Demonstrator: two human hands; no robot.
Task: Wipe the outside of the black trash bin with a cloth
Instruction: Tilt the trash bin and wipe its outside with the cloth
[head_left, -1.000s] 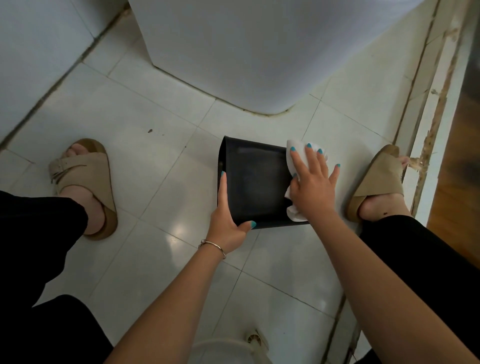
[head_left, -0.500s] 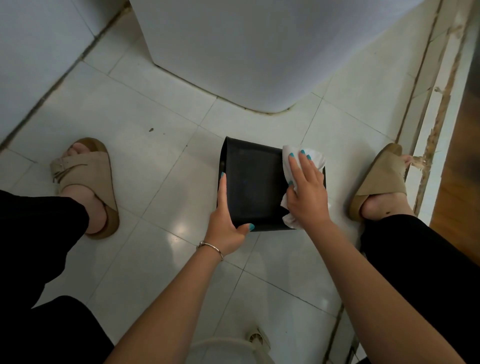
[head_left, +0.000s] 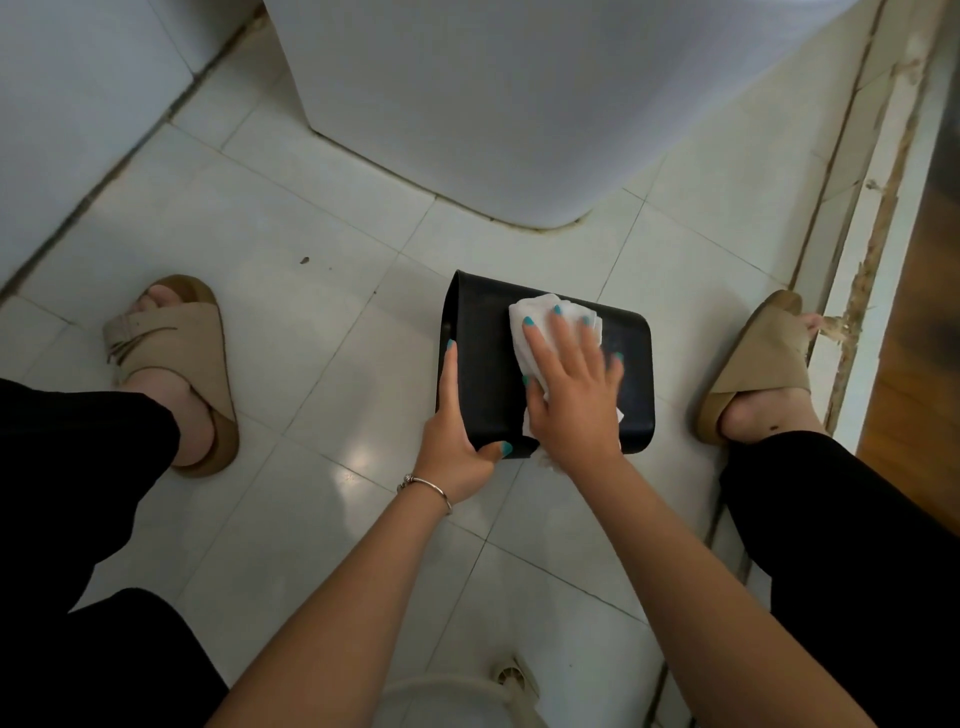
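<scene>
- The black trash bin (head_left: 545, 364) lies on its side on the white tiled floor (head_left: 260, 322), between the person's two feet and just in front of a white fixture base (head_left: 519, 130). One broad outer face is turned up toward the camera.
- The white cloth (head_left: 550, 322) now sits on the middle of that upturned face. A second ago it was at the bin's right edge, so the wiping stroke has travelled leftward across the panel.
- The right hand (head_left: 576, 395) lies flat on the cloth with fingers spread, pressing it to the bin; it is not closed around anything. Slight blur at the fingers suggests the stroke is in progress.
- The left hand (head_left: 457, 431) remains clamped on the bin's near left corner, fingers along the left side and thumb across the near edge, holding it steady. Its grip looks unchanged.
- Judgement: the upper face is partly covered; the right portion has been passed over and the left strip is outstanding. The faces against the floor and away from the camera cannot be assessed and will likely require the bin to be turned.
- Surroundings: tan sandals (head_left: 176, 364) stand well apart on either side; a silver bracelet (head_left: 426, 486) is on the left wrist.
</scene>
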